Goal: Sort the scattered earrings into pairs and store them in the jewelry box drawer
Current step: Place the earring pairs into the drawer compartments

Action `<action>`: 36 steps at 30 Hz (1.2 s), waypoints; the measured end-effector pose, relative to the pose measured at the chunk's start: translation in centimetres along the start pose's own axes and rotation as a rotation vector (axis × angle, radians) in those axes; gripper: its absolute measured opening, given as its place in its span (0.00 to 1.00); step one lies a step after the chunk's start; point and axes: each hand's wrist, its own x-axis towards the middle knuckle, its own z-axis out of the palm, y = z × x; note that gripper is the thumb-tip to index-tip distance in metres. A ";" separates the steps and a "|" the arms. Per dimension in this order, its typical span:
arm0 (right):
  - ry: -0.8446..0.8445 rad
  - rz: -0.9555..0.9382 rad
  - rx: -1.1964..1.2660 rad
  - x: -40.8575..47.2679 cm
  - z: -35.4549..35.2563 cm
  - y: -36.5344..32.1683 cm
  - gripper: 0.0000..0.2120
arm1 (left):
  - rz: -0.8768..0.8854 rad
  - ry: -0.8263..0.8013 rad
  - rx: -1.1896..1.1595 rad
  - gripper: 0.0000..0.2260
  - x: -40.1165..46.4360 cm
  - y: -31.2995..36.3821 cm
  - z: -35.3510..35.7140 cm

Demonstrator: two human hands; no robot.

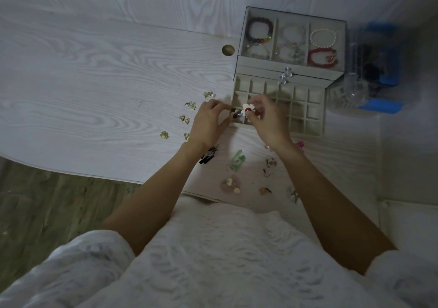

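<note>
My right hand (267,120) pinches a white flower earring with a red centre (247,109) over the front left of the open drawer (315,127). My left hand (208,122) pinches a second earring with a red bead (235,114) beside it at the drawer's left edge. The drawer, pulled out from the jewelry box (260,64), has several small square compartments. Loose earrings lie on the desk: gold ones (184,120) left of my hands, a green pair (238,162), a heart pair (233,185) and others near the front edge.
The box's glass top shows bracelets (323,38) in three sections. A clear container (355,92) and blue items (384,105) stand right of the box. A round cable hole (228,50) sits in the white wood-grain desk (94,94). The desk's front edge curves close to my body.
</note>
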 end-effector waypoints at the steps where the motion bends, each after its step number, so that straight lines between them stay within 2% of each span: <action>1: -0.015 -0.002 -0.003 0.1 0.2 0.0 0.09 | 0.016 -0.015 0.025 0.12 -0.2 -0.2 -0.1; 6: -0.052 -0.078 -0.232 0.9 1.5 0.2 0.10 | 0.088 -0.073 0.268 0.14 -0.2 0.2 -0.2; 8: -0.073 -0.106 -0.243 1.0 1.8 0.3 0.11 | 0.096 -0.079 0.319 0.14 0.0 0.5 -0.2; 11: -0.046 -0.142 -0.243 1.1 2.1 0.0 0.11 | 0.077 -0.080 0.251 0.16 0.1 0.5 -0.2; 15: -0.056 -0.189 -0.330 1.1 2.1 -0.1 0.05 | 0.065 -0.061 0.211 0.16 -0.2 0.3 -0.2; 19: -0.085 -0.270 -0.465 1.4 1.3 -0.3 0.07 | 0.083 -0.076 0.219 0.15 -0.1 0.2 -0.2; 22: -0.128 -0.244 -0.413 1.3 0.4 -0.4 0.08 | 0.057 -0.075 0.163 0.16 -0.3 0.4 -0.3; 26: -0.028 -0.168 -0.193 -2.2 -1.5 1.0 0.09 | 0.082 0.091 -0.022 0.10 -2.3 2.0 -0.9; 29: -0.001 -0.111 -0.188 -6.0 -2.3 3.1 0.10 | 0.098 -0.020 -0.086 0.07 -4.7 3.1 -0.4; 33: -0.122 -0.149 -0.303 -8.8 -0.6 4.2 0.10 | -0.044 -0.250 0.048 0.12 -5.8 2.8 1.4; 36: -0.150 -0.161 -0.354 -9.4 1.0 3.9 0.10 | -0.119 -0.253 0.058 0.11 -5.5 2.8 2.3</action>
